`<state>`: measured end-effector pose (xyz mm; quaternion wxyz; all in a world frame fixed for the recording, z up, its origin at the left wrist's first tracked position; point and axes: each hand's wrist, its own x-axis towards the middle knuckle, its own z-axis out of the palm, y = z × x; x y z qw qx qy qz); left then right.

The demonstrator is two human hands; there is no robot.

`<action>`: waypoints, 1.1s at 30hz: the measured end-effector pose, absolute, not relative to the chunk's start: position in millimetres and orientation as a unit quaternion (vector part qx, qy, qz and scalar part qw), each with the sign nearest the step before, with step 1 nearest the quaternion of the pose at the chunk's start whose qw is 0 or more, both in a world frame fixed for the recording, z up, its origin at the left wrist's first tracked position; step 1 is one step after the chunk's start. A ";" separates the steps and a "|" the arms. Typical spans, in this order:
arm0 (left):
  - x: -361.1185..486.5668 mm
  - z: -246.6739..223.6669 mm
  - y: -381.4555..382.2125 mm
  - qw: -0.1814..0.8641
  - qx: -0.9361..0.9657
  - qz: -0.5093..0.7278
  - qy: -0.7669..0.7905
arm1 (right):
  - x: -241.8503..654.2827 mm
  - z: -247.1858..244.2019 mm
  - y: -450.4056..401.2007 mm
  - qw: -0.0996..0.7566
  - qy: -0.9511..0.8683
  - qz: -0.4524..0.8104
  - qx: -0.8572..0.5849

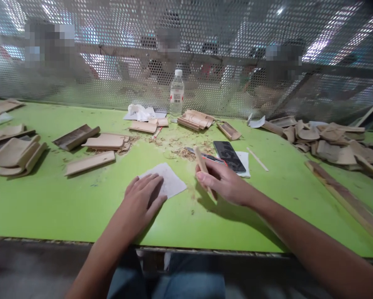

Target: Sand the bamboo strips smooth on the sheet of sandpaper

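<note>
My left hand (144, 197) lies on the green table with its fingers stretched out, partly over a square white sheet (170, 182) that could be paper or a cloth. To its right, my right hand (222, 182) is closed around a narrow curved strip of bamboo (199, 160), held tilted above the tabletop. Just behind that hand shows a utility knife (211, 158) with a dark and red handle, its blade toward the left; the hand hides part of it. A black smartphone (229, 156) rests on a white sheet beside the knife.
Wood shavings (186, 153) are scattered mid-table. Split bamboo pieces (105, 141) lie at the left, with a large pile (332, 141) at the right. A water bottle (176, 95) stands before a perforated metal screen (117, 83). A long wooden strip (345, 195) lies far right.
</note>
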<state>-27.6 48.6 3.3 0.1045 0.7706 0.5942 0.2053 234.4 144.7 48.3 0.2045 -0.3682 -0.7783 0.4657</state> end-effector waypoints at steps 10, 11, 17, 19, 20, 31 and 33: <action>-21.4 14.5 44.0 0.124 0.791 0.217 0.558 | 233.7 42.7 142.7 0.059 -0.911 0.151 -0.379; -21.6 14.3 44.5 0.124 0.793 0.215 0.556 | 233.6 42.1 141.7 0.046 -0.919 0.125 -0.371; -22.8 14.9 47.2 0.134 0.799 0.198 0.551 | 231.8 45.0 138.4 0.006 -0.929 0.047 -0.366; -23.1 15.6 47.2 0.137 0.799 0.195 0.552 | 231.9 46.4 138.1 0.012 -0.931 0.025 -0.364; -23.2 15.8 47.0 0.139 0.799 0.196 0.552 | 232.3 46.8 138.0 0.012 -0.935 0.018 -0.354; -23.3 18.6 45.7 0.161 0.804 0.198 0.538 | 233.4 52.4 132.5 -0.008 -0.942 0.038 -0.332; -23.0 19.5 45.9 0.159 0.804 0.192 0.540 | 232.5 52.9 130.9 0.004 -0.936 0.004 -0.351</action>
